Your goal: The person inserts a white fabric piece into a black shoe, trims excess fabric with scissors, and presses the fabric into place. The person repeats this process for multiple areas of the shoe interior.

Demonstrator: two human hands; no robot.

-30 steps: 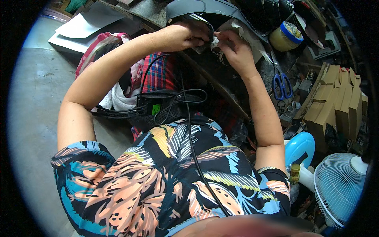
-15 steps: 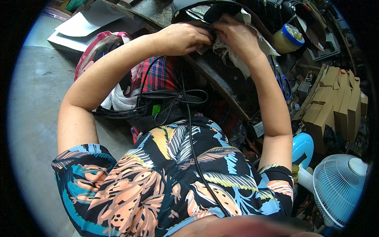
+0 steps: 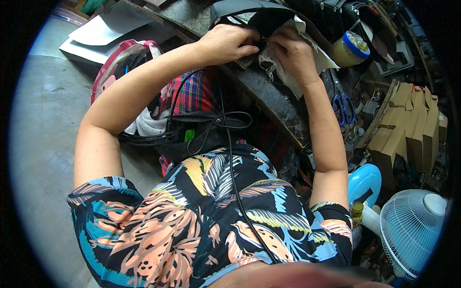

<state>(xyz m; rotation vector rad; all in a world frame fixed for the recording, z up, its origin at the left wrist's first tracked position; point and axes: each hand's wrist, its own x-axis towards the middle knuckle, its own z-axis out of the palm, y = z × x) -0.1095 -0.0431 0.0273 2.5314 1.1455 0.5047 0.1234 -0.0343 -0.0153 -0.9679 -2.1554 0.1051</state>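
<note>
Dark piece [image 3: 249, 7]: it lies on the surface [image 3: 276, 103] at the far end of your reach, its grey rim arching over a black hollow; both your hands are at its near side.
Left hand [image 3: 225, 44]: you have it at the left of the dark piece's near edge, fingers bent, thumb pointing toward the other hand; whether the tips pinch anything, I cannot tell.
Right hand [image 3: 295, 55]: you have it at the dark piece's near right, fingers curled down at the cloth; the tips are shaded, so I cannot tell if they pinch it.
Cloth [image 3: 287, 82]: pale, it hangs out at the dark piece's near right, with frayed threads [image 3: 270, 69] loose.
Just changed: against half a second ago, your right fingers are lower and nearer you, and your left thumb shows more plainly; the cloth hangs much the same.
Meaning: your hold seems to be shifting where cloth and dark piece meet, rather than leaving it.
Scissors [image 3: 343, 100]: blue-handled, to the near right of the dark piece, just beside your forearm.
Jar [image 3: 346, 50]: blue-lidded, right of the dark piece.
</note>
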